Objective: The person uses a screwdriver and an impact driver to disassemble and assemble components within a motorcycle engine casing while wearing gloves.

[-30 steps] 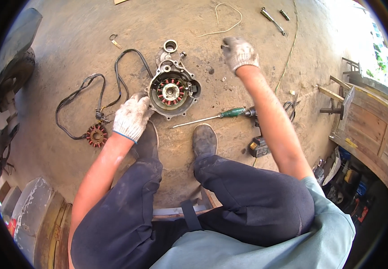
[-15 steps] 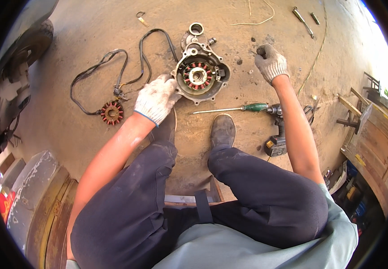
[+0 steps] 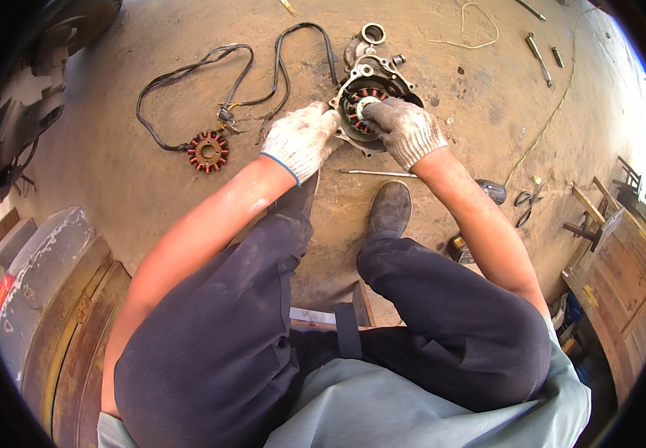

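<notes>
My gloved left hand (image 3: 304,138) grips the left rim of a grey metal engine cover (image 3: 367,71), which holds a ring of copper coils (image 3: 354,101). My gloved right hand (image 3: 401,131) reaches into the cover at the ring's silvery centre (image 3: 370,99), its fingers bent together. Whatever it holds there is hidden by the glove. To the left lies a loose coil ring (image 3: 208,151) with black cable (image 3: 160,140) and a connector (image 3: 226,116). A screwdriver shaft (image 3: 360,172) lies below the cover, its handle behind my right arm.
A cordless drill (image 3: 491,190) and scissors (image 3: 524,205) lie right of my arm. Metal tools (image 3: 539,60) and pale cord (image 3: 479,41) lie at upper right. A wheel and vehicle parts (image 3: 35,97) stand upper left, wooden furniture (image 3: 621,299) at the right, worn boards (image 3: 76,336) at lower left.
My right hand has moved down and left from beside the cover into its centre. My left hand stays on the rim. The whole view has shifted with my head.
</notes>
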A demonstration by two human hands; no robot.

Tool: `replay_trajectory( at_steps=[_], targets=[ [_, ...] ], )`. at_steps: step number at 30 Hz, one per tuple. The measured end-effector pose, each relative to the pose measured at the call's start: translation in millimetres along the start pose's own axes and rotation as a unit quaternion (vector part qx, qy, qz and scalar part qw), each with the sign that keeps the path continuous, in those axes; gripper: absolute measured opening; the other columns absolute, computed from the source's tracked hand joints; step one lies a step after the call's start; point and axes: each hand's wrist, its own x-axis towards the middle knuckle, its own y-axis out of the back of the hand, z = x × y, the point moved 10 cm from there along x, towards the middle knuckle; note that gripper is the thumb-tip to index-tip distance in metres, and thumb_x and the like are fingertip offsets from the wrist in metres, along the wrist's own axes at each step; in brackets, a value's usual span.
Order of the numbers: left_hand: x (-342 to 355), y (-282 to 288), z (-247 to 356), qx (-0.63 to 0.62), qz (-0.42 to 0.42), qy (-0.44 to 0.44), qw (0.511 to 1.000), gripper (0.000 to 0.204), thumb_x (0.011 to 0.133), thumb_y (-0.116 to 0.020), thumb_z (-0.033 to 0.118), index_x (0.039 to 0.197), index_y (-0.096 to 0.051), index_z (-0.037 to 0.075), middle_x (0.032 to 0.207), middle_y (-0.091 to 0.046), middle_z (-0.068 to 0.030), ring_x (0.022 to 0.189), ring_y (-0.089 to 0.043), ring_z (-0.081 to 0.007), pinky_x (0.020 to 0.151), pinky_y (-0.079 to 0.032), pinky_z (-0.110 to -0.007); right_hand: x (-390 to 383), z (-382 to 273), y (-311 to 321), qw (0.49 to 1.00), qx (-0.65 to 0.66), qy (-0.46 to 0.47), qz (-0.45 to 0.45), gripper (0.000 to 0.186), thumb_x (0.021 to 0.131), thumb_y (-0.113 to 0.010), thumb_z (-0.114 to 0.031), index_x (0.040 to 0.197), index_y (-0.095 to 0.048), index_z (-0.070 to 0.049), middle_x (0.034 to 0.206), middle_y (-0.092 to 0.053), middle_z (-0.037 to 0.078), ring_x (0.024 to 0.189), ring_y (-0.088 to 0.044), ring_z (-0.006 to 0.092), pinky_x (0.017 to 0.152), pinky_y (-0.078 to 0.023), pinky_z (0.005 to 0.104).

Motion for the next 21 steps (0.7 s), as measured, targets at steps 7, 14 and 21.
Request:
replay_trajectory(
  at_steps=[7, 14, 21],
  targets=[
    [-4, 3, 1, -0.001, 0.033, -0.025, 0.999, 0.036, 0.087, -0.079, 0.020, 0.117, -0.066, 0.006, 0.111, -0.066, -0.0172, 0.105, -0.069, -0.0382, 0.088, -0.056, -0.049, 6, 0, 2, 1.000, 0.009, -0.017, -0.004, 0.020, 0.086, -0.070, -0.005, 0.105, -0.073, -0.011, 0.098, -0.072, 0.018, 0.095, -0.071, 0.0400, 0.084, -0.058, 0.0510],
    [-1, 2, 2, 0.003, 0.025, -0.023, 0.999, 0.038, 0.087, -0.079, 0.020, 0.120, -0.066, 0.007, 0.113, -0.066, -0.0166, 0.108, -0.069, -0.0368, 0.090, -0.056, -0.048, 10, 1, 3, 0.999, 0.013, -0.039, -0.015, 0.018, 0.089, -0.068, -0.008, 0.105, -0.075, -0.011, 0.097, -0.073, 0.017, 0.097, -0.072, 0.0394, 0.086, -0.059, 0.0503],
    [-1, 0, 1, 0.005, 0.025, -0.018, 0.999, 0.036, 0.088, -0.079, 0.021, 0.119, -0.066, 0.006, 0.113, -0.066, -0.0173, 0.108, -0.069, -0.0376, 0.091, -0.056, -0.048, 11, -19, -1, 0.998, -0.055, 0.040, 0.003, 0.013, 0.092, -0.065, -0.009, 0.101, -0.074, -0.009, 0.098, -0.073, 0.017, 0.094, -0.073, 0.0372, 0.084, -0.060, 0.0488]
  ],
)
